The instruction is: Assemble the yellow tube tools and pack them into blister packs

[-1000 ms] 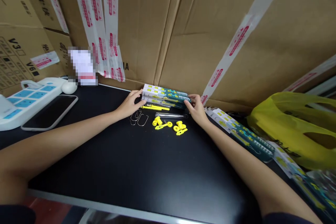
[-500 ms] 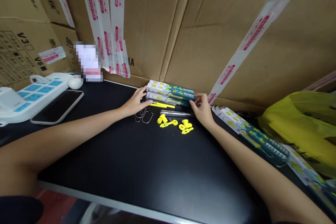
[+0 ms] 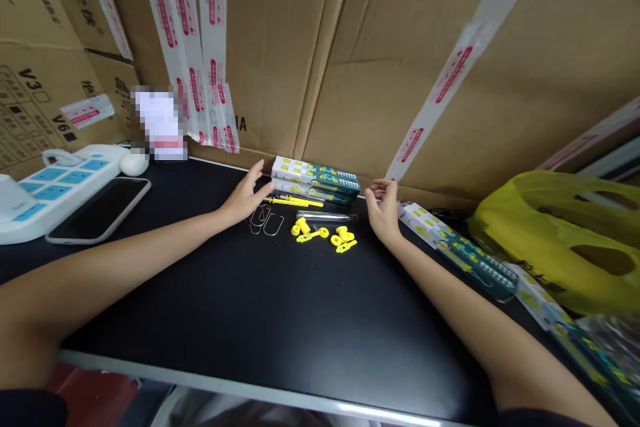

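Observation:
Stacked white and green boxes (image 3: 315,180) lie at the back of the black table, against the cardboard. My left hand (image 3: 247,195) is open just left of them, fingers apart and holding nothing. On their right, my right hand (image 3: 384,209) is open with slightly curled fingers, a small gap from the boxes. In front of the stack lie yellow sticks (image 3: 297,201), a clear tube (image 3: 327,216) and metal wire hooks (image 3: 273,223). Small yellow parts form two groups, one on the left (image 3: 307,232) and one on the right (image 3: 344,237).
A white power strip (image 3: 75,180) and a phone (image 3: 100,211) are at the left. More boxes (image 3: 460,250) run along the right side beside a yellow plastic bag (image 3: 545,233). Tall cardboard (image 3: 280,53) stands behind the table.
Both hands have let go of the box stack and drawn slightly apart, one to each side. The view has shifted a little to the right.

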A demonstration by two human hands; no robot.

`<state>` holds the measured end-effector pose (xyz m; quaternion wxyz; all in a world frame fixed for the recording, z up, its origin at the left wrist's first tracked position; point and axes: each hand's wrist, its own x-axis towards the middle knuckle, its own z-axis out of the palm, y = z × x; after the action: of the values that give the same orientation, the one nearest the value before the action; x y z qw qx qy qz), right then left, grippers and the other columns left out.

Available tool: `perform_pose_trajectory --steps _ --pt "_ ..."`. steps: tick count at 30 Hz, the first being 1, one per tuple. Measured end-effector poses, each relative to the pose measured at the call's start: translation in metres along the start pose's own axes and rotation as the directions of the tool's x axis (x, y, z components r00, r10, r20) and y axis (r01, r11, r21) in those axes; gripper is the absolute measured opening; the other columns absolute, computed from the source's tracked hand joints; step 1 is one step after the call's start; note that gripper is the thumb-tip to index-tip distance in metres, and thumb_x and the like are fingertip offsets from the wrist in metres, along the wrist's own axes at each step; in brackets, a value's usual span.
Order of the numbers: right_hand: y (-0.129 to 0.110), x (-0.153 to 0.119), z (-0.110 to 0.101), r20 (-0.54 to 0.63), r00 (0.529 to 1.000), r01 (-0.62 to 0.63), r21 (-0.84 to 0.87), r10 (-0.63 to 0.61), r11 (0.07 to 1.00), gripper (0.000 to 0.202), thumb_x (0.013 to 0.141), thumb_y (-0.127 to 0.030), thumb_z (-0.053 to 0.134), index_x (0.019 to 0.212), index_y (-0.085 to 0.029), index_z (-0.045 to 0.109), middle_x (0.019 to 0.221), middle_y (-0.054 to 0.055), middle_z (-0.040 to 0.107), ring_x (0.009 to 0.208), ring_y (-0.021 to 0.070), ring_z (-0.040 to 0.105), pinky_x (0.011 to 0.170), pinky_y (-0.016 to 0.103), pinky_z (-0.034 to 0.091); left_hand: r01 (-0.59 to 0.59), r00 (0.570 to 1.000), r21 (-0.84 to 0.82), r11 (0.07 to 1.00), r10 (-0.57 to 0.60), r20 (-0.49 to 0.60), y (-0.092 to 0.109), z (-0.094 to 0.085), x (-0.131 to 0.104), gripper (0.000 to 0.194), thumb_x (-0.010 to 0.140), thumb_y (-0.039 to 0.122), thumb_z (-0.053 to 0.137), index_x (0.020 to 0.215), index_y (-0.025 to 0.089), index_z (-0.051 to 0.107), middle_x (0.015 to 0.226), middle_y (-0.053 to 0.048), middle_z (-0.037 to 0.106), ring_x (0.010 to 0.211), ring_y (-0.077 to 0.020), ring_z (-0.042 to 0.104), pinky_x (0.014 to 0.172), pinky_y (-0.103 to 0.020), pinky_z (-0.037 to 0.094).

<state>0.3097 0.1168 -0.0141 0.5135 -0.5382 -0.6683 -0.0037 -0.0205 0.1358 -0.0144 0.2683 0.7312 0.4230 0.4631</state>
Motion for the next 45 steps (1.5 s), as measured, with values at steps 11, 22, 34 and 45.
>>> perform_pose_trajectory --steps 11,22,34,45 --pt "-0.027 -0.053 -0.062 0.246 0.940 0.271 -0.127 -0.234 0.954 0.007 0.086 -0.024 0.050 0.090 -0.021 0.055 0.090 0.007 0.057 0.082 0.0210 0.055 0.074 0.036 0.046 -0.615 0.731 0.032 0.788 0.554 0.400 0.097 0.014 -0.074 0.043 0.093 0.030 0.044 0.135 0.024 0.042 0.146 -0.009 0.040 0.134 -0.0217 0.037 0.112 -0.043 0.029" --pt "-0.034 -0.042 -0.053 0.356 0.884 0.385 -0.185 -0.303 0.904 0.012 0.088 -0.020 0.048 0.090 -0.019 0.059 0.085 0.007 0.061 0.082 0.0218 0.056 0.075 0.036 0.047 -0.636 0.491 -0.043 0.771 0.447 0.748 0.094 0.032 -0.099 0.033 0.092 0.036 0.048 0.122 0.025 0.058 0.135 -0.007 0.054 0.130 -0.0227 0.044 0.112 -0.049 0.025" --pt "-0.129 0.025 0.058 0.760 0.587 0.659 -0.249 -0.278 0.710 0.019 0.087 -0.022 0.053 0.098 -0.018 0.067 0.091 0.009 0.069 0.082 0.0209 0.063 0.066 0.028 0.043 -0.650 0.476 -0.019 0.759 0.427 0.769 0.096 0.033 -0.100 0.032 0.093 0.033 0.046 0.121 0.023 0.059 0.135 -0.006 0.054 0.130 -0.0227 0.044 0.107 -0.045 0.036" --pt "-0.154 0.027 0.056 0.732 0.643 0.626 -0.333 -0.226 0.705 0.013 0.078 -0.020 0.056 0.088 -0.017 0.064 0.099 0.010 0.067 0.088 0.0223 0.062 0.064 0.027 0.041 -0.785 0.492 0.033 0.619 0.590 0.641 0.088 0.038 -0.102 0.029 0.092 0.030 0.045 0.114 0.020 0.061 0.123 -0.005 0.063 0.119 -0.0194 0.054 0.106 -0.038 0.038"
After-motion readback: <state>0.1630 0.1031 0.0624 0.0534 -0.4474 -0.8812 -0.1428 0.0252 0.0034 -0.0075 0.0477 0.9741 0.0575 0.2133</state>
